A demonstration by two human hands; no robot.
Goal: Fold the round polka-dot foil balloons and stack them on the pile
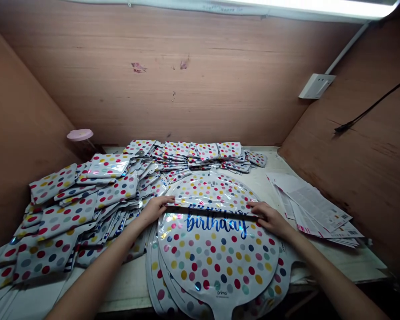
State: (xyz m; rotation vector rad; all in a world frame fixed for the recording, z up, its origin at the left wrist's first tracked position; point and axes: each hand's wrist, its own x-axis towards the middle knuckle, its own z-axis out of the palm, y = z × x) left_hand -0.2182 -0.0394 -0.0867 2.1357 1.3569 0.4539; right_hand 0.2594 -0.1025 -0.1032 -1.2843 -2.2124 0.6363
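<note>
A round polka-dot foil balloon with blue "birthday" lettering lies flat on a stack of similar balloons at the table's front edge. Its upper part is bent in a crosswise fold, with a dark gap along the crease. My left hand pinches the left end of this fold. At the right end, my right hand has its fingers closed on the fold. The balloon's neck points toward me.
Many folded dotted balloons are heaped at left and along the back. Printed sheets lie at right. A pink-lidded container stands at back left; wooden walls enclose the table. White sheets lie at front left.
</note>
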